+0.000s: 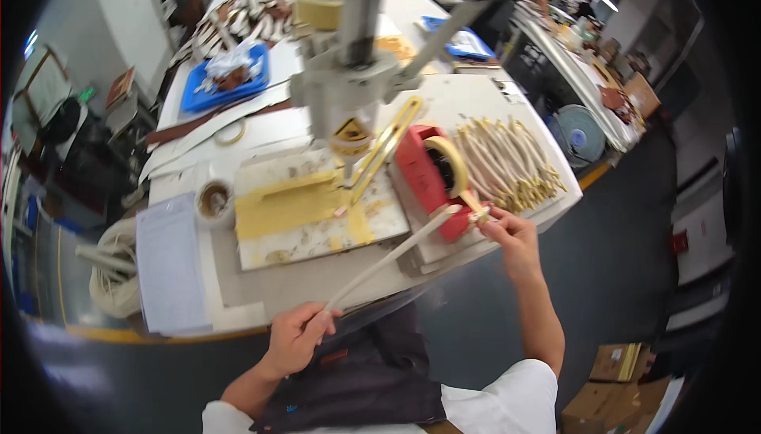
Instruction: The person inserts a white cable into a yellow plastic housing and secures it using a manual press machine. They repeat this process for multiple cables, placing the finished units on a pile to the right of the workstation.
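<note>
My left hand (295, 339) is closed around one end of a cream-white cord (388, 256). The cord slants up to the right, its far end near the front of a red tape dispenser (418, 166). A roll of pale yellow masking tape (457, 166) sits in the dispenser. From the roll a tape strip (471, 198) runs down to my right hand (515, 242), whose thumb and fingers pinch it at the dispenser's front. To the right lies a row of similar cords (507, 160) with yellow-wrapped ends.
A grey bench press (349, 77) with a lever stands over a taped white board (273, 253). Left of the board are a cup (214, 198) and a paper sheet (170, 267). Blue trays (194, 99) hold scraps behind. Cardboard boxes (606, 406) sit at lower right.
</note>
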{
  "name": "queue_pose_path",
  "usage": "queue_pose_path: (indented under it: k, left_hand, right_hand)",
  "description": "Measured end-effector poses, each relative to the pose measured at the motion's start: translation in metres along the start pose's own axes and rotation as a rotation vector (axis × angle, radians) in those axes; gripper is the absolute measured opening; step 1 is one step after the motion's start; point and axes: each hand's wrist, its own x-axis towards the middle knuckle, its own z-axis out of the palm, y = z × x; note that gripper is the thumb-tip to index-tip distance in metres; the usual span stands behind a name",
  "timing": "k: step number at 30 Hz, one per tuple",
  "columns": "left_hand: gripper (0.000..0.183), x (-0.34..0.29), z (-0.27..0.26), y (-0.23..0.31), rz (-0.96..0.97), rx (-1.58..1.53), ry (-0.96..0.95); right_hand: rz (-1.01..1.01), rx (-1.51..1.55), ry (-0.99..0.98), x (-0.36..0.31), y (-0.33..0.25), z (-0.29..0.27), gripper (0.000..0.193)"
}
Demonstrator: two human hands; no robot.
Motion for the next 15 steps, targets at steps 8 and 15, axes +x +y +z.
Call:
queue_pose_path:
  k: [8,15]
  left_hand:
    - [0.025,0.002,0.003,0.008,0.007,0.095,-0.085]
    - [0.021,0.008,0.021,0.01,0.237,0.19,-0.075]
  right_hand:
    - [-0.124,0.062,0.251,-0.031,0.017,-0.003,0.024]
    - [-0.226,-0.123,-0.593,-0.083,-0.032,0.119,0.012]
